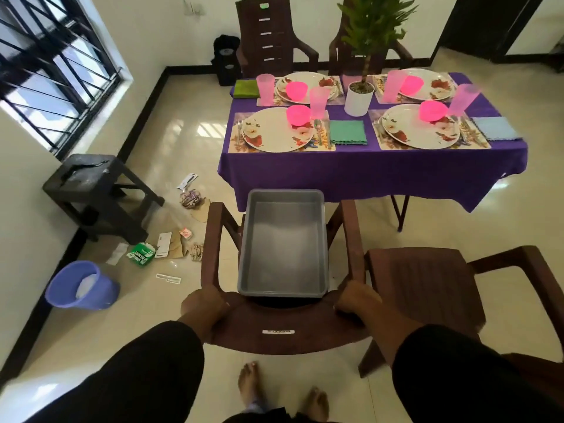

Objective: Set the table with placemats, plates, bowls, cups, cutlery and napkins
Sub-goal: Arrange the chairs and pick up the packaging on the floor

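- The left hand (204, 303) and the right hand (357, 297) are each gripping, fingers curled shut, a top corner of the backrest of the dark brown plastic armchair (283, 328) at 6 o'clock.
- A grey rectangular plastic tub (283, 239) is sitting on that chair's seat.
- At 12 o'clock, the purple-clothed table (366, 169) is carrying four floral placemats with white flowered plates (276, 135), pink bowls (298, 114), pink cups (319, 102), cutlery and a folded green napkin (348, 132).
- A white-potted green plant (359, 97) is standing between the settings.
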Tool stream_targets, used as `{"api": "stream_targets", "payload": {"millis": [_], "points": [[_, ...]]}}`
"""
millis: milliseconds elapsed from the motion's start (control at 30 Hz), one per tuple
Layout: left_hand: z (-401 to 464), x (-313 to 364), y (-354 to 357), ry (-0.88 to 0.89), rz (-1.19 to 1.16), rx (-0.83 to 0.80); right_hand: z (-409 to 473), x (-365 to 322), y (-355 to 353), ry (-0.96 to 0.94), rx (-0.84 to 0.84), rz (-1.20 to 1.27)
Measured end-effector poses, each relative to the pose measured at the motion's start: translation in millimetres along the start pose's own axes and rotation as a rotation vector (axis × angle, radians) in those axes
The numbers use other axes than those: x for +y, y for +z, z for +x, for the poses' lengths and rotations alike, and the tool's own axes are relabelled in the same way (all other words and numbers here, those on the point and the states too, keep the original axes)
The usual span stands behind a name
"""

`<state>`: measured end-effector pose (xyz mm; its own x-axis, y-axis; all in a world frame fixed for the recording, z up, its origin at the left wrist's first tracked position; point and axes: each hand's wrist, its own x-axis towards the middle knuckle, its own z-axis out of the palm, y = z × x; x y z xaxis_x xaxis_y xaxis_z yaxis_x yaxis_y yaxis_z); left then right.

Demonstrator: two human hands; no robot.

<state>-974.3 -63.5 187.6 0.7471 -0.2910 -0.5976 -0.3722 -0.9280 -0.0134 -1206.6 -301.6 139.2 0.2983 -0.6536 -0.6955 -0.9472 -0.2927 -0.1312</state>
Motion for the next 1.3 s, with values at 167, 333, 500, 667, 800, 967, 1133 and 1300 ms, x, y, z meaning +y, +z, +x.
{"api": "stream_targets", "payload": {"millis": [167,333,500,667,800,967,1133,1300], "points": [[-3.2,4.2,4.7,-0.025,-0.114,-0.124,-1.1,5.0,-12.8,-0.079,-0.124,-0.102],[-8.7,20.6,2.7,0.056,0.085,0.002,-9.3,24.1,-33.8,-0.221,-0.169,-0.174],[-42.3,84.3,-3.7,0.236,0.184,0.038,-33.8,30.6,-50.9,-0.286,-0.107,-0.199],[-90.5,152.4,6.7,0.465,0.116,0.050,-48.5,52.5,-55.3,-0.283,-0.066,-0.013],[-149.8,193.7,20.1,0.686,0.064,0.012,-57.5,105.8,-58.3,-0.232,-0.036,0.093],[-200.4,223.0,52.9,1.025,0.014,0.061,-83.7,187.7,-47.1,-0.209,-0.073,0.006],[-236.5,265.7,106.5,1.128,0.023,-0.058,-127.5,260.7,-37.5,-0.206,0.042,-0.140],[-270.6,292.0,169.8,0.985,-0.148,-0.302,-152.4,331.5,-24.0,-0.159,0.172,-0.185]]}}
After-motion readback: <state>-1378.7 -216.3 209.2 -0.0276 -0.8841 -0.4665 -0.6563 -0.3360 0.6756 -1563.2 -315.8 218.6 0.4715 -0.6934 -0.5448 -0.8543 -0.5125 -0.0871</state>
